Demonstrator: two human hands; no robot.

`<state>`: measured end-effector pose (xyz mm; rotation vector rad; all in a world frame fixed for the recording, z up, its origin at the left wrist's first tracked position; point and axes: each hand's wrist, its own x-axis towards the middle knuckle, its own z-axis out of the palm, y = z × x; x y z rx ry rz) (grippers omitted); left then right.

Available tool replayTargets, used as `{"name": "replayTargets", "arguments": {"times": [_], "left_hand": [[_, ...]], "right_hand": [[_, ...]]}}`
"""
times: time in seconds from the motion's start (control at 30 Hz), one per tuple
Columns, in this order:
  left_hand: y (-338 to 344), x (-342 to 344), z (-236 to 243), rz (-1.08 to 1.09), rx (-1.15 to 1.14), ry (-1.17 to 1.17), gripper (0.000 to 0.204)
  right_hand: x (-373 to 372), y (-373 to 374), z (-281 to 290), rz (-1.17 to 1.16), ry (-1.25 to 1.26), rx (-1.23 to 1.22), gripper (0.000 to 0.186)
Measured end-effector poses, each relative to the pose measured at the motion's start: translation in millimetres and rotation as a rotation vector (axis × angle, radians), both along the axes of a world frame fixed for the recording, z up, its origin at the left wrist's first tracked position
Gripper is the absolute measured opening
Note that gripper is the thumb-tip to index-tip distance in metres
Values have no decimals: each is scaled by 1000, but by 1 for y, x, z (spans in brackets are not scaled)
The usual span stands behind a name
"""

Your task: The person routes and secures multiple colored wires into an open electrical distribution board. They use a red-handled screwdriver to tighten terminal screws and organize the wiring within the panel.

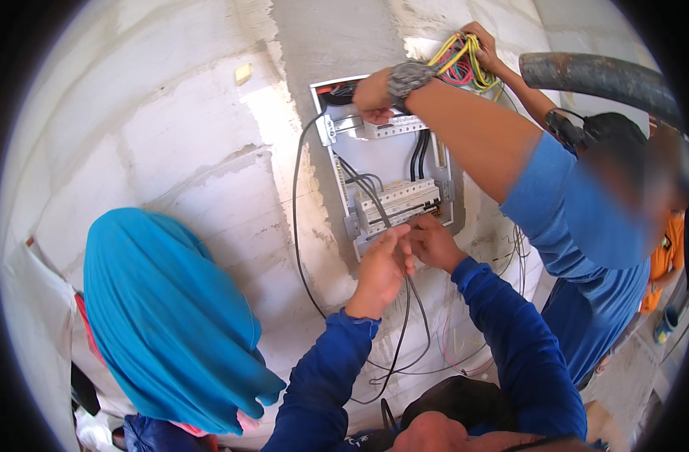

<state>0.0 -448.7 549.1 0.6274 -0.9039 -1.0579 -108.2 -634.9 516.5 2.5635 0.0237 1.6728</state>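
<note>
In front of the lower part of a white electrical panel (390,161) set in the wall, my left hand (380,270) is closed around a dark grey cable (408,297). The cable runs up into the panel and hangs down below my hands. My right hand (433,241) is just beside it, its fingers pinched together under the lower row of white circuit breakers (399,206). What those fingers hold is hidden. Above, a co-worker's hand (372,94) reaches to the upper breaker row (396,126). Two black cables (419,154) run between the rows.
The co-worker's other hand (483,45) holds coiled yellow, green and red wires (457,66). Their forearm (465,135) crosses the panel's upper right. A black cable (295,203) loops down the wall. Teal cloth (164,316) is at left, a dark hose (597,75) at upper right.
</note>
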Motion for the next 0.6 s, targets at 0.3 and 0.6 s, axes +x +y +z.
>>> {"name": "replayTargets", "arguments": {"times": [0.3, 0.6], "left_hand": [[27, -43, -48, 165, 66, -123, 42], [49, -74, -57, 309, 163, -265, 47]], "right_hand": [[-22, 38, 48, 244, 99, 689, 32], [20, 81, 92, 282, 191, 907, 46]]}}
